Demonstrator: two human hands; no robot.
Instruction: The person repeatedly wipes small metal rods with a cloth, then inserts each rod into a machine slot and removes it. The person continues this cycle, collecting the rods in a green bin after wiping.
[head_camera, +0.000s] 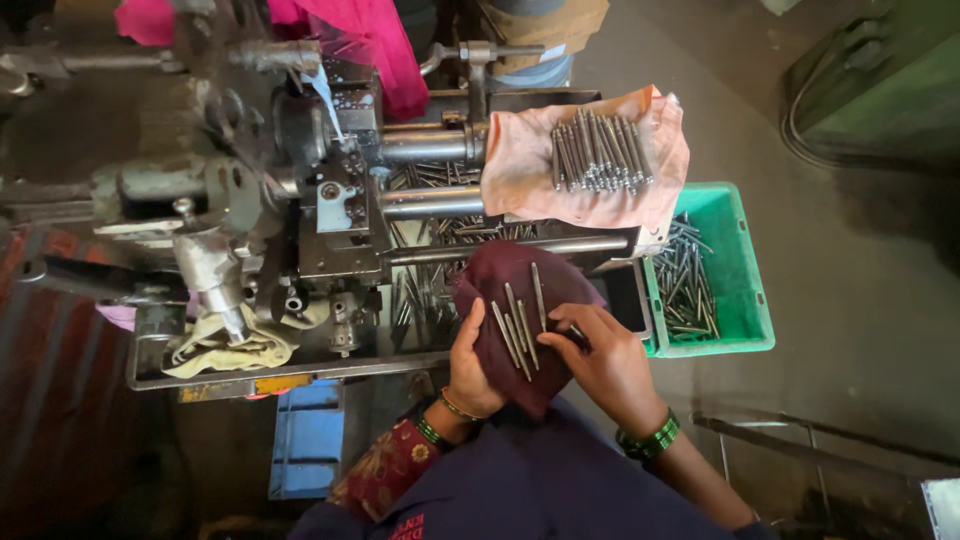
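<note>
Metal pins (515, 325), slim and grey, lie in a loose row on a maroon cloth (500, 280) that we cradle in both hands at the front edge of a machine. Our left hand (470, 375) cups the cloth from below, fingers closed on its folds, bangles at the wrist. Our right hand (605, 360) curls over the cloth's right side, fingertips pinching what looks like one pin's end near the row; green bangles ring that wrist too.

Just behind the cloth, we see the machine's steel rails (430, 200) running left to right, with more loose pins scattered in the tray (300, 368) beneath them. A peach cloth (520, 170) draped over the rails carries a neat bundle of pins (598, 152). Right of our hands, a green plastic crate (745, 290) sits on the floor with a heap of pins inside. A pale rag (235, 345) lies crumpled on the tray's left end. A pink cloth (375, 45) hangs over the back of the machine. A blue box (308, 435) stands below the tray, and a small yellow label (280, 383) marks the tray's front lip.
</note>
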